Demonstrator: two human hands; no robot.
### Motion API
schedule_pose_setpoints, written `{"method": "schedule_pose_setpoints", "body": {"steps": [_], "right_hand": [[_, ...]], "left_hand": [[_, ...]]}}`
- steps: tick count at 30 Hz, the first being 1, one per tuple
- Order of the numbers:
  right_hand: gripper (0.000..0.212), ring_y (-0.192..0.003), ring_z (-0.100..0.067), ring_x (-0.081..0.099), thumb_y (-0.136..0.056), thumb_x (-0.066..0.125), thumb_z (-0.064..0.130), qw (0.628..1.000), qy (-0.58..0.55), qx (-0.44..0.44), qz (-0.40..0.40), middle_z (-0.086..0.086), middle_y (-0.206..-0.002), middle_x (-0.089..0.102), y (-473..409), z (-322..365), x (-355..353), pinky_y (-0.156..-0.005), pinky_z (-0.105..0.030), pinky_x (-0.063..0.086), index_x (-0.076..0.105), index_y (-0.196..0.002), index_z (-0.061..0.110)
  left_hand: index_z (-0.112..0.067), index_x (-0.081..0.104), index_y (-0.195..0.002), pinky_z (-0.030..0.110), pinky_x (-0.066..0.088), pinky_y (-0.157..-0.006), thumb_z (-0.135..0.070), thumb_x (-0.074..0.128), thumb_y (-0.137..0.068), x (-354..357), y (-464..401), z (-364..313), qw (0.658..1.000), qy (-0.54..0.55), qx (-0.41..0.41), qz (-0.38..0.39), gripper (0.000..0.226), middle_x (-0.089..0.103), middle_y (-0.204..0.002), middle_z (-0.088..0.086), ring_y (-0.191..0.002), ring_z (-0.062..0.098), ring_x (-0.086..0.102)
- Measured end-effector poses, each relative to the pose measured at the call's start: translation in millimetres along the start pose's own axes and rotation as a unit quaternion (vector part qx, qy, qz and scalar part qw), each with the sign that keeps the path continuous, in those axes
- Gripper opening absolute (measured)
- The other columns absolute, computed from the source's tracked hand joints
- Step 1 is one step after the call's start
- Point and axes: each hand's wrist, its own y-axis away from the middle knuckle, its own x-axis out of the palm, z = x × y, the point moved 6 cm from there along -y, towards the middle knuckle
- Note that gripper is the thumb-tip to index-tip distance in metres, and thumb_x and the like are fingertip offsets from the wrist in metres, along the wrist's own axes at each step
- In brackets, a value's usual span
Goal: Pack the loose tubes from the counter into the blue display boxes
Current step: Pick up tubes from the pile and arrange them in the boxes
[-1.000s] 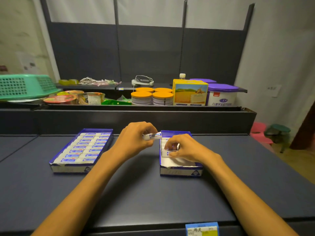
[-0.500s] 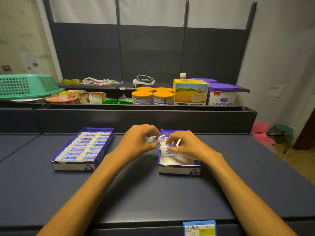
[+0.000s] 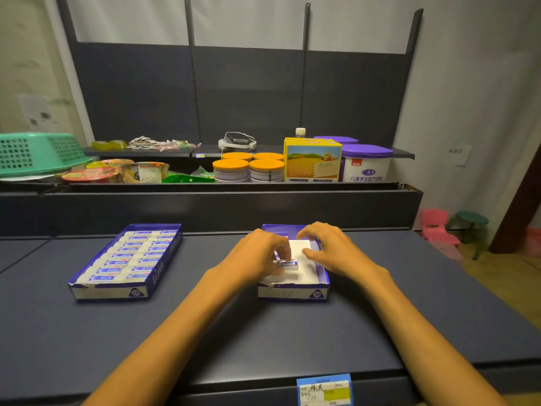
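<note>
the left hand (image 3: 257, 254) is pinching a tube (image 3: 288, 264) inside the right blue box (image 3: 292, 293), which is showing mostly white floor. the right hand (image 3: 328, 249) is hovering over it with fingers loosely spread, gripping nothing, while the left blue box (image 3: 108, 293) is sitting filled with rows of tubes.

We see a dark grey surface (image 3: 263, 332) carrying two blue display boxes. The full box (image 3: 117, 290) sits to our left, the nearly empty box (image 3: 292, 293) to our right, well apart. A blue label (image 3: 323, 389) sits at the near edge.

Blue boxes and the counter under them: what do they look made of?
The blue boxes look like thin printed cardboard: torn, creased white front edges. The counter looks like matte painted metal or laminate, smooth and seamed in flat panels; I cannot tell which.
</note>
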Motion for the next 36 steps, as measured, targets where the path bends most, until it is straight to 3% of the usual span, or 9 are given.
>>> {"method": "schedule_pose_setpoints", "body": {"steps": [10,20,36], "right_hand": [[0.032,-0.111,-0.009,0.051,-0.087,0.070,0.026,1.000,-0.014,0.014,0.011,0.007,-0.126,0.056,-3,-2,4,-0.090,-0.029,0.051,0.057,-0.117,0.030],[0.030,-0.109,-0.009,0.052,-0.088,0.069,0.024,1.000,-0.008,0.013,0.008,0.007,-0.125,0.056,-1,2,3,-0.093,-0.031,0.050,0.059,-0.115,0.030],[0.030,-0.107,-0.009,0.053,-0.088,0.068,0.022,1.000,-0.009,0.018,0.015,0.004,-0.125,0.057,0,5,1,-0.094,-0.029,0.050,0.061,-0.117,0.026]], "left_hand": [[-0.025,0.066,-0.105,0.025,0.042,-0.077,-0.030,0.078,-0.077,2,-2,3,0.992,-0.121,-0.022,0.005,0.031,0.064,-0.114,-0.002,-0.105,0.019,0.057],[-0.025,0.072,-0.104,0.029,0.054,-0.080,-0.034,0.078,-0.078,1,-5,7,0.996,-0.076,-0.027,0.036,0.028,0.069,-0.110,-0.005,-0.101,0.016,0.060],[-0.020,0.072,-0.112,0.025,0.051,-0.083,-0.024,0.073,-0.084,4,-12,13,0.996,-0.032,-0.030,0.074,0.028,0.068,-0.117,-0.001,-0.104,0.016,0.062]]}}
